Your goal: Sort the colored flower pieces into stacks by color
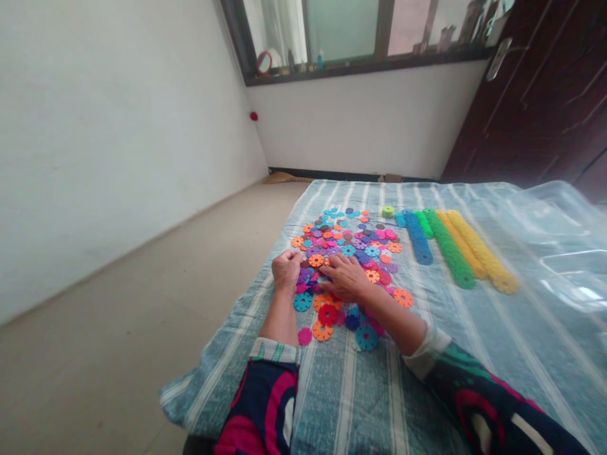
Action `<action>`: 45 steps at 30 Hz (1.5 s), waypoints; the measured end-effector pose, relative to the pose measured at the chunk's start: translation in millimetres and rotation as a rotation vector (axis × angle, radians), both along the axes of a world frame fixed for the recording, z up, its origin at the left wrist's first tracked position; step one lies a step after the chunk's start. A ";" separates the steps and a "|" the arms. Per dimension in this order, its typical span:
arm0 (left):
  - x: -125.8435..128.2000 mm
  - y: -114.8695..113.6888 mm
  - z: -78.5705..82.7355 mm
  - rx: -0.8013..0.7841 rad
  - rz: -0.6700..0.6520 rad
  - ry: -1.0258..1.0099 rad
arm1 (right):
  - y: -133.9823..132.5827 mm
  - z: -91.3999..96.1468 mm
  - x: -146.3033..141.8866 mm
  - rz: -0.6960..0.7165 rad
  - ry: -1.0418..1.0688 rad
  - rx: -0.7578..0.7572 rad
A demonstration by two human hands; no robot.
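Note:
A pile of flat, flower-shaped plastic discs point(348, 246) in orange, pink, purple, blue and red lies spread on a striped teal cloth point(341, 392). My left hand point(286, 270) rests curled at the pile's near left edge, fingers closed; what it holds is hidden. My right hand point(345, 278) lies palm down on the discs beside it, fingers stretched toward the left. To the right lie long rods of stacked discs: a blue rod point(418, 237), a green rod point(448, 249) and two yellow rods point(478, 253).
A clear plastic bin point(564, 246) sits at the cloth's right side. A small green piece point(387, 212) lies beyond the rods. Bare floor point(142, 303) stretches left to a white wall. A dark door point(545, 95) stands at the right, a window point(341, 31) behind.

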State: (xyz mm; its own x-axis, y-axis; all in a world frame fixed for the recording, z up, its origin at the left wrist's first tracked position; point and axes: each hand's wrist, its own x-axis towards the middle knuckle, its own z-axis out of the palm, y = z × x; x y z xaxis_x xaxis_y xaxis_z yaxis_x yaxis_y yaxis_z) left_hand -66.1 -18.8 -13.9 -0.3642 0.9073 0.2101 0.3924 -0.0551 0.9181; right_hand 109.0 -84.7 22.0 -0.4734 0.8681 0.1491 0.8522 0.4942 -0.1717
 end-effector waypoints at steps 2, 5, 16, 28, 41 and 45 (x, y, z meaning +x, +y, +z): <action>-0.4 0.2 0.7 0.001 0.005 0.018 | 2.9 -1.5 4.0 -0.051 0.011 0.000; -1.1 0.7 1.5 -0.002 0.004 0.035 | -2.2 -3.3 6.6 -0.068 0.015 0.009; -1.8 2.6 3.6 0.007 0.004 0.013 | -47.9 5.2 16.5 0.046 -0.032 0.059; -5.8 9.1 3.5 -0.001 0.014 0.044 | -69.5 -2.1 31.6 0.179 0.041 0.142; -1.4 4.8 6.4 0.013 0.018 0.059 | -86.7 -17.1 82.3 -0.076 0.205 0.197; -1.6 4.9 5.3 0.010 0.011 0.061 | -88.1 -18.6 78.0 -0.048 0.205 0.193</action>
